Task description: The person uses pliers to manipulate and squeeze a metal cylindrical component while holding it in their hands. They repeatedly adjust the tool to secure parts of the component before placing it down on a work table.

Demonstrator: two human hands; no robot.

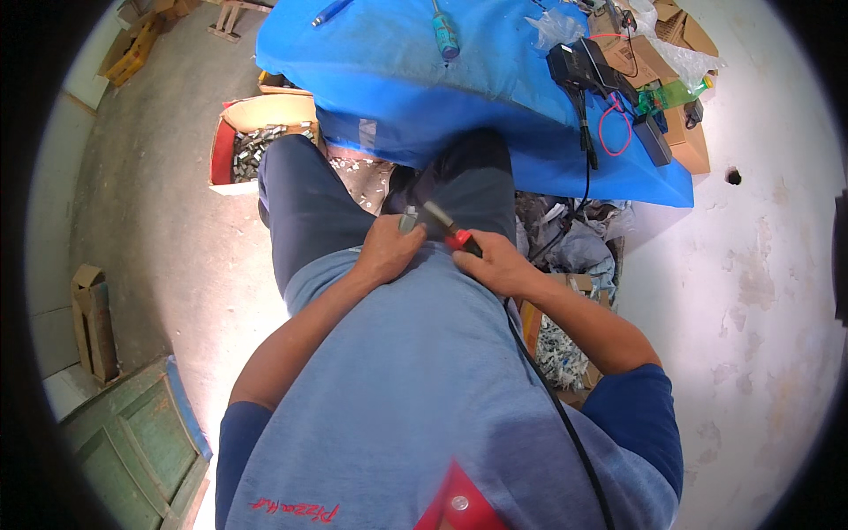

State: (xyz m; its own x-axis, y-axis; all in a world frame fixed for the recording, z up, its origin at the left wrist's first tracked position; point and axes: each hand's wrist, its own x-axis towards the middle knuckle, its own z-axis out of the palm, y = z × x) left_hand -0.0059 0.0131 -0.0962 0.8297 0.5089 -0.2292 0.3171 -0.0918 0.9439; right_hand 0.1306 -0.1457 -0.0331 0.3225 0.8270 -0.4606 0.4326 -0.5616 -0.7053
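My left hand [389,251] is closed over my lap, with a small grey metallic piece [408,220] pinched between thumb and fingers. Opposite it, my right hand [500,265] grips a tool with a red and black handle [462,240] and a pale metal shaft. That shaft points up and left toward the grey piece, slightly blurred, and a small gap seems to lie between them. What kind of tool it is, I cannot make out. A black cable [549,386] runs over my shirt from near my right wrist; its join to the tool is hidden.
A blue-covered table [389,66] stands ahead, bearing a teal-handled screwdriver [445,37], a blue pen [331,11] and black power adapters [574,66]. By my left knee sits a carton [269,113] of small metal cylinders. Plastic scraps [565,349] fill a box at right.
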